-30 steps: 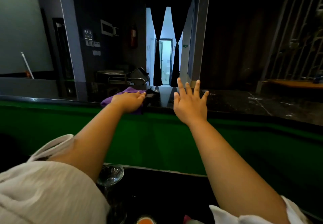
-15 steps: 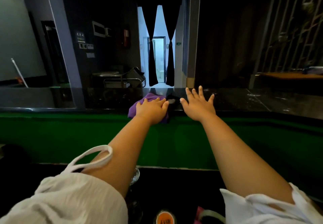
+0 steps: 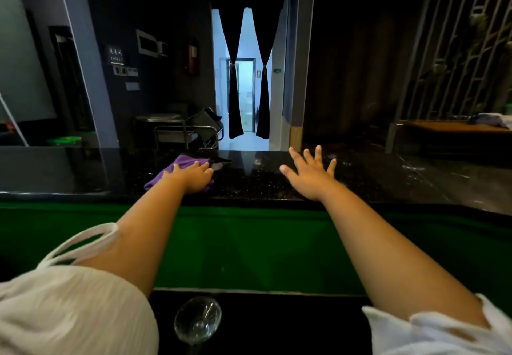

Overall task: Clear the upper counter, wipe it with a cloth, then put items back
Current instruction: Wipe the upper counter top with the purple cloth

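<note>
The upper counter (image 3: 249,180) is a dark speckled stone slab running across the view. A purple cloth (image 3: 177,164) lies on it left of centre. My left hand (image 3: 192,175) presses flat on the cloth, fingers pointing right. Further right, my right hand (image 3: 311,173) rests palm down on the bare stone with its fingers spread, holding nothing. A small dark patch shows on the counter just beyond the cloth's right end.
A green panel (image 3: 249,246) drops from the upper counter to a lower black counter, where a clear wine glass (image 3: 198,318) stands near the bottom edge. Beyond the counter are a metal cart (image 3: 188,130) and a curtained doorway (image 3: 246,91).
My left hand slid the cloth right and then back left along the counter. My right hand moved right, away from the cloth, and now lies flat on the stone.
</note>
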`<state>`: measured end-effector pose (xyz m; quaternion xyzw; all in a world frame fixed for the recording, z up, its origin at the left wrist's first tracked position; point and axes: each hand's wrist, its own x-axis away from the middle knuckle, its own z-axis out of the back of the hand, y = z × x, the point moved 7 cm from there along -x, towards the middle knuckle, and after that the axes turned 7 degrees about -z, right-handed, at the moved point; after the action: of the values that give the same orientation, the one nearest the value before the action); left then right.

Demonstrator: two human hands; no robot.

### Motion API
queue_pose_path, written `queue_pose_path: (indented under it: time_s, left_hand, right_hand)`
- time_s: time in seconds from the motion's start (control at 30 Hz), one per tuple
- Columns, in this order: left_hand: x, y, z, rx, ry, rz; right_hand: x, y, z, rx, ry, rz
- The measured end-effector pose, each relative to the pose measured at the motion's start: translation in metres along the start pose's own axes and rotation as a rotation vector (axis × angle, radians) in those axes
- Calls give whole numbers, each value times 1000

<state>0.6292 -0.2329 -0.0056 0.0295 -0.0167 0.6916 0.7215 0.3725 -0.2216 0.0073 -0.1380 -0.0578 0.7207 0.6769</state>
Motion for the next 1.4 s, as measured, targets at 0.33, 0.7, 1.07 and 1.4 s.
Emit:
queue_pose_path:
  time_s: [0.33,0.7,1.07,1.4]
  left_hand:
    - [-45,56,13,130,-14,-86]
    - [35,42,-9,-185,-40,-202]
    - [-65,35,29,101,-25,-106]
    - [-65,87,25,121,-50,-225]
  right_hand:
    - [-11,3,-3,-48,3,19]
    - [1,3,-5,76,-76,-26]
    - [-5,2,-8,69,-68,34]
    - [-14,4,-10,62,-63,31]
